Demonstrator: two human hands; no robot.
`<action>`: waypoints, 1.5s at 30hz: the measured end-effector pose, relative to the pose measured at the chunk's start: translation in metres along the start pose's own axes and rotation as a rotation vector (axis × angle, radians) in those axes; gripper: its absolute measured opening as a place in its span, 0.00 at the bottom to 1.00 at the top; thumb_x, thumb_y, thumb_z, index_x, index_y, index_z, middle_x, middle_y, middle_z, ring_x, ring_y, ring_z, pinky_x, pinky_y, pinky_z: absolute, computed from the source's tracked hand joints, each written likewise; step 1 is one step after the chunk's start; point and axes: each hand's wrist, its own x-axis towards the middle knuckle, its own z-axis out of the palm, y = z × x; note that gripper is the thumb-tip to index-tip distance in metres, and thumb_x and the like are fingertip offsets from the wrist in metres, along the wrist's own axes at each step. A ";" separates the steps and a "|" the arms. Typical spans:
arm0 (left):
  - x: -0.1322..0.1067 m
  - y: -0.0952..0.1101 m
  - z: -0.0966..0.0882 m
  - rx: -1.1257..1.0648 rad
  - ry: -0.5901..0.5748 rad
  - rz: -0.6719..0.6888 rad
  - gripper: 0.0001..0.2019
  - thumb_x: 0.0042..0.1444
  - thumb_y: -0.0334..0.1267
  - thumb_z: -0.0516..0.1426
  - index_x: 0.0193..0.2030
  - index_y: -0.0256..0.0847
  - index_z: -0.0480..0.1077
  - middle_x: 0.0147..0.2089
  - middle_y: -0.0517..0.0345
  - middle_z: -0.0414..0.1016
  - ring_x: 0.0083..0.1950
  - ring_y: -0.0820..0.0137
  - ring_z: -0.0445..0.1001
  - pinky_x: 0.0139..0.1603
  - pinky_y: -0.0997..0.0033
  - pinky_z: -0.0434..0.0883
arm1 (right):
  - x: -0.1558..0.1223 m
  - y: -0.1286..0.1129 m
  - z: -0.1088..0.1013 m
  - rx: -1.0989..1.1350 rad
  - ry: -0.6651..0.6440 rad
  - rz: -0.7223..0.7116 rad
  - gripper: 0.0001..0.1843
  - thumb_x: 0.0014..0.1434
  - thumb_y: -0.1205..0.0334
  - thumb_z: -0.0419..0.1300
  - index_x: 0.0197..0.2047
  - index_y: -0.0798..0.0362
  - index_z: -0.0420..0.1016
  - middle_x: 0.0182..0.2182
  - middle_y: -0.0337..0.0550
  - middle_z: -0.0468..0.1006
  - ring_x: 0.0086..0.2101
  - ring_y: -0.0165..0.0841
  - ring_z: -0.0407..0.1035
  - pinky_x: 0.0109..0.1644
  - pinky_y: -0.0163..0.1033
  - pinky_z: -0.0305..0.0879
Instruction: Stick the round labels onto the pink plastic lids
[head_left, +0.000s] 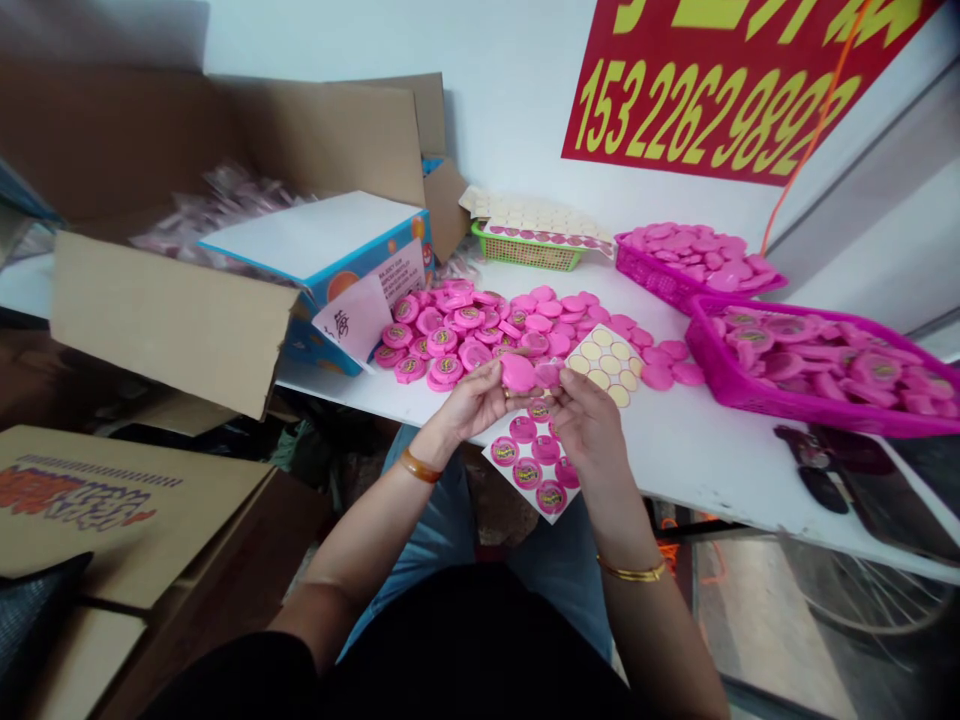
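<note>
Both my hands are raised just above the white table's front edge. My left hand (474, 400) pinches a glossy pink round disc (519, 372) at its left side, and my right hand (589, 420) closes on the same disc from the right. A sheet of round pink labels (531, 465) hangs below my hands, partly hidden by my right hand. A cream sheet of round cut-outs (604, 365) lies just beyond my right fingers. A loose heap of labelled pink discs (457, 330) covers the table to the left.
A cardboard box (172, 320) holding a blue-and-orange carton (360, 270) stands at the table's left. Magenta baskets of pink discs (817, 400) sit at the right, with a green basket (525, 250) behind. Dark objects lie at the right front of the table.
</note>
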 end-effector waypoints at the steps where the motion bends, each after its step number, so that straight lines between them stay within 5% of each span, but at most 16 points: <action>1: 0.000 0.000 -0.001 -0.019 0.009 -0.005 0.13 0.58 0.40 0.58 0.48 0.36 0.70 0.41 0.49 0.78 0.44 0.62 0.79 0.52 0.58 0.72 | -0.001 0.000 0.001 -0.026 0.019 -0.013 0.07 0.42 0.63 0.70 0.24 0.49 0.76 0.24 0.34 0.78 0.27 0.27 0.69 0.35 0.36 0.68; 4: 0.000 0.000 0.000 -0.038 0.049 -0.009 0.13 0.61 0.39 0.55 0.51 0.38 0.69 0.42 0.49 0.79 0.42 0.65 0.79 0.50 0.60 0.72 | -0.003 0.001 0.003 -0.085 0.053 -0.052 0.07 0.40 0.62 0.71 0.25 0.48 0.77 0.24 0.33 0.77 0.27 0.27 0.69 0.35 0.36 0.67; 12: 0.001 -0.004 0.006 -0.055 0.002 0.052 0.09 0.59 0.39 0.57 0.39 0.34 0.73 0.33 0.52 0.77 0.33 0.70 0.76 0.37 0.70 0.74 | -0.006 0.010 0.008 -0.061 0.025 -0.062 0.08 0.38 0.63 0.72 0.25 0.50 0.78 0.26 0.34 0.79 0.30 0.28 0.71 0.41 0.38 0.68; 35: -0.004 -0.014 0.022 -0.025 0.094 0.123 0.06 0.56 0.38 0.60 0.35 0.37 0.74 0.31 0.56 0.75 0.34 0.73 0.73 0.49 0.66 0.70 | -0.007 0.020 0.016 -0.033 0.118 -0.141 0.06 0.39 0.63 0.71 0.23 0.50 0.78 0.24 0.34 0.78 0.28 0.28 0.68 0.35 0.37 0.67; 45: -0.005 -0.013 0.038 -0.029 0.127 0.157 0.12 0.52 0.41 0.64 0.40 0.36 0.74 0.32 0.57 0.75 0.37 0.72 0.74 0.47 0.69 0.70 | -0.006 0.023 0.015 -0.023 0.135 -0.195 0.08 0.39 0.63 0.72 0.24 0.53 0.78 0.24 0.34 0.77 0.27 0.28 0.68 0.33 0.36 0.66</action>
